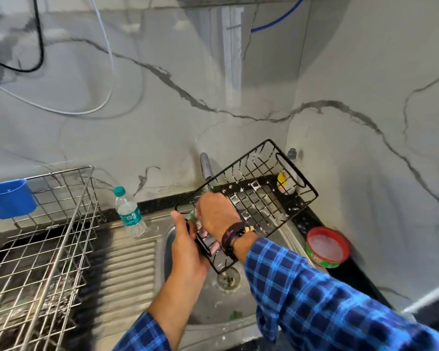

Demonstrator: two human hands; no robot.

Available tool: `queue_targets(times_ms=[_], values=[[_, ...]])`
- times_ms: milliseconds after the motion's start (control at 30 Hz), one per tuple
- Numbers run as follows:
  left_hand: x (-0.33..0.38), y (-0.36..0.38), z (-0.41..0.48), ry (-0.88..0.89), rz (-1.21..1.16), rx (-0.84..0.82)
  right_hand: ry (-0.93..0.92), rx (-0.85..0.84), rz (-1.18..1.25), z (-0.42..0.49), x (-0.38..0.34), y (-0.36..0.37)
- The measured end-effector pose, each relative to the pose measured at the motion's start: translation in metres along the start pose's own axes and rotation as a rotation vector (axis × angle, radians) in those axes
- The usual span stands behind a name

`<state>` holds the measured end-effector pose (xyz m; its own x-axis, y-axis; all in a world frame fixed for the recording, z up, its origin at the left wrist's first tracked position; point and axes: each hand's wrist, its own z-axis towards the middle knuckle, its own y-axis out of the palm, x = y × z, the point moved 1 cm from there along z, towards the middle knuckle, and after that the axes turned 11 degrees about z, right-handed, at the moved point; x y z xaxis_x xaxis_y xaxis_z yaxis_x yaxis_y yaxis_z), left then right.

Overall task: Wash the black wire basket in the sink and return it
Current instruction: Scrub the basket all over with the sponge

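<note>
The black wire basket (261, 188) is held tilted over the steel sink (170, 239), soap suds clinging to its wires. My left hand (185, 247) grips its near left edge. Inside the basket my right hand (217, 215) holds a green scrub pad (192, 215) against the wires; most of the pad is hidden by the fingers. The tap (206, 168) rises just behind the basket. The sink's drain (228, 278) shows below the basket's lower corner.
A steel dish rack (43, 239) with a blue plastic cup holder (9, 198) stands at left on the drainboard. A water bottle (129, 214) stands by the sink's back rim. A red-rimmed green tub of dish soap (327, 247) sits on the right counter. A yellow object (281, 181) lies in the back corner.
</note>
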<state>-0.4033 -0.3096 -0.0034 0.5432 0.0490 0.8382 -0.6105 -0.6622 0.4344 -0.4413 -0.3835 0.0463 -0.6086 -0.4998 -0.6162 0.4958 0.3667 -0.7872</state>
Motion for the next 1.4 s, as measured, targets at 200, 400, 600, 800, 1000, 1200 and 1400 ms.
queue_targets(times_ms=[200, 400, 600, 800, 1000, 1200, 1400], values=[[0.016, -0.014, 0.006, 0.102, 0.047, 0.034, -0.154, -0.276, -0.369, -0.028, 0.017, -0.012], [0.017, -0.017, 0.003, 0.149, 0.017, 0.016, -0.173, -0.153, -0.390, -0.033, 0.012, -0.055], [0.037, -0.040, 0.007, 0.402, 0.174, 0.062, -0.039, 0.735, 0.290, -0.058, 0.049, -0.110], [0.028, -0.040, 0.000, 0.642, 0.430, 0.003, -0.040, 0.446, 0.208, -0.033, 0.056, -0.094], [0.017, -0.045, 0.007, 0.667, 0.534, 0.070, -0.088, 0.201, 0.247, -0.032, 0.011, -0.069], [0.021, -0.036, 0.005, 0.814, 0.775, 0.090, -0.299, 0.094, 0.317, -0.037, -0.015, -0.058], [0.019, -0.044, 0.003, 0.735, 0.768, 0.098, 0.070, 0.155, 0.263, -0.015, 0.088, -0.089]])
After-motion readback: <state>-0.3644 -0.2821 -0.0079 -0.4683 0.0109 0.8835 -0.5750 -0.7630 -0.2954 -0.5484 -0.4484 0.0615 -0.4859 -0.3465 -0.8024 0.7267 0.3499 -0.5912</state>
